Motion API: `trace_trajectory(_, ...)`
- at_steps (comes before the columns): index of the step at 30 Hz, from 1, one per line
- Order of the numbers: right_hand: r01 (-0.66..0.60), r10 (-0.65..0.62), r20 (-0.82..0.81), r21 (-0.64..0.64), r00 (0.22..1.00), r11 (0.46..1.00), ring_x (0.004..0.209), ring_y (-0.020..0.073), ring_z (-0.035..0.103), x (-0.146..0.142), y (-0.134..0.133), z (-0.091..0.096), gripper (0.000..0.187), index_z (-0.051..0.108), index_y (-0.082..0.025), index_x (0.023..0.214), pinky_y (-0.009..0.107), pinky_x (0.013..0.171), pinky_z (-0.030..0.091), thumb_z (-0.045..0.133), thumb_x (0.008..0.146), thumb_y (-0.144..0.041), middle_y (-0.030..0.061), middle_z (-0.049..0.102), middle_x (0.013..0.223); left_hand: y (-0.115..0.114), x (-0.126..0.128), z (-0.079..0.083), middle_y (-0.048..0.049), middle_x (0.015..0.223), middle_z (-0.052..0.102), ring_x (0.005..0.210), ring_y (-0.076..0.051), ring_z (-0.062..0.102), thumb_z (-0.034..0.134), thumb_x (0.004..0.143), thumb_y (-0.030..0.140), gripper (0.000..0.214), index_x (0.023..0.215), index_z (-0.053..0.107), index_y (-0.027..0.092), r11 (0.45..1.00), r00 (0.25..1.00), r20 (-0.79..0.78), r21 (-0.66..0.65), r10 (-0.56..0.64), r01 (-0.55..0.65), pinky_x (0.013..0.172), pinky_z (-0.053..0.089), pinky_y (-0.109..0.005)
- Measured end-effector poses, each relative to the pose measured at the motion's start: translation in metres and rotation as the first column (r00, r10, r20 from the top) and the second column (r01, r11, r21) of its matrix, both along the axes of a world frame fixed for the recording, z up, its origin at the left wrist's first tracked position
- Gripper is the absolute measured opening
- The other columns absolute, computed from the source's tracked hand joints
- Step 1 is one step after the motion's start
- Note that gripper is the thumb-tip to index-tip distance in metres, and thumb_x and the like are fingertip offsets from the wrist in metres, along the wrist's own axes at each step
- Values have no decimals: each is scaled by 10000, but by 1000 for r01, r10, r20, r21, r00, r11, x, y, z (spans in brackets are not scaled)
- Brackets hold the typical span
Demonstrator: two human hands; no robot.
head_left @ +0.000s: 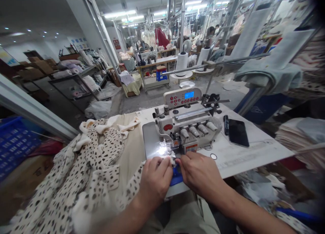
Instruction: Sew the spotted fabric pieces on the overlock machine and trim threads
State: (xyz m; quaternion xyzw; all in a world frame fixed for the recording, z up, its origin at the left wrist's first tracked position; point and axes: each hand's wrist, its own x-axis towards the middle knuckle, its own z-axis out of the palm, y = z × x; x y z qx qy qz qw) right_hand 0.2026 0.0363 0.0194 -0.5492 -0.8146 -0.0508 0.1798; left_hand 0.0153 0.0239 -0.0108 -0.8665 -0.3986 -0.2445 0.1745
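Observation:
A grey overlock sewing machine stands on a white table, its lamp lit over the presser foot. Cream fabric with black spots lies heaped on the table's left side and trails off the front. My left hand is closed, pinching the fabric's edge just in front of the presser foot. My right hand is closed too, fingertips gripping the same edge beside the left hand, right at the needle area.
A black phone and a dark pen lie on the table right of the machine. A blue crate sits at far left. Thread cones stand behind the machine. Racks, tables and fabric piles fill the room beyond.

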Motion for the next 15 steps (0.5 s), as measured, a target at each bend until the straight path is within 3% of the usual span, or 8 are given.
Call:
trace_trajectory(8, -15, 16, 40, -23, 999, 1000, 559, 178, 581, -3, 3, 7, 293, 667, -198, 679, 333, 550, 209, 533, 939, -205, 51, 668, 653, -1, 3, 1, -69, 1201, 689, 955, -229, 548, 594, 955, 172, 83, 962, 673, 151, 1000, 999, 38, -1, -1, 1, 769, 432, -404)
trace_trajectory(15, -17, 18, 61, -6, 998, 1000, 571, 170, 585, -5, 4, 3, 264, 678, -191, 695, 331, 544, 220, 554, 928, -193, 51, 674, 660, 1, -1, 0, -92, 1207, 684, 987, -244, 567, 605, 936, 144, 131, 1045, 678, 137, 999, 999, 38, 24, -31, 30, 783, 458, -409)
